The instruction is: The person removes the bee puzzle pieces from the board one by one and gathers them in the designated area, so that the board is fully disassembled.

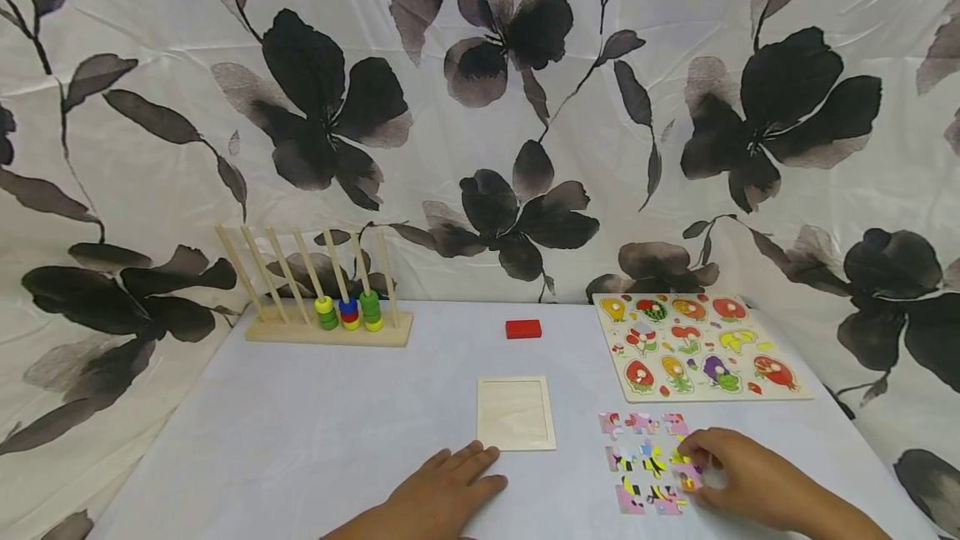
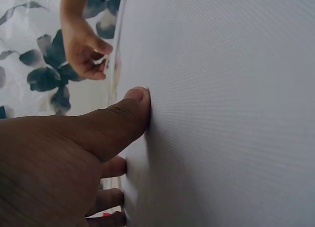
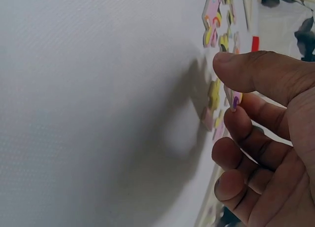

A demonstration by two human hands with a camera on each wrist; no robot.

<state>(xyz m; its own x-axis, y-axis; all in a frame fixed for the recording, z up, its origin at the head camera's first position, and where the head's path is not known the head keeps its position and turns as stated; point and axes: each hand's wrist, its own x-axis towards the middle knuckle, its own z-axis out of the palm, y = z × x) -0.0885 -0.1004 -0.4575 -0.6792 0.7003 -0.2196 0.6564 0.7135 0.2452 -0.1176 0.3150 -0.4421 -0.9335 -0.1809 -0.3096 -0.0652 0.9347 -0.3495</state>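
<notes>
My right hand (image 1: 750, 473) pinches a small jigsaw piece (image 3: 235, 100) between thumb and fingers; purple and yellow show on it in the right wrist view. Around it lie several loose pink and yellow jigsaw pieces (image 1: 630, 498), spread in rough rows on the white table. My left hand (image 1: 444, 497) rests on the tabletop with its fingers extended, holding nothing. Its fingertips are at the lower left corner of a square wooden puzzle frame (image 1: 515, 413), whose inside shows bare wood. The left wrist view shows the left thumb (image 2: 133, 109) down on the cloth.
Behind the pieces lies a fruit peg-puzzle board (image 1: 697, 348). A red block (image 1: 523, 329) lies at the back middle. At the back left stands a wooden rod stand (image 1: 330, 336) with coloured rings on several rods. Floral cloth (image 1: 495, 132) hangs behind the table.
</notes>
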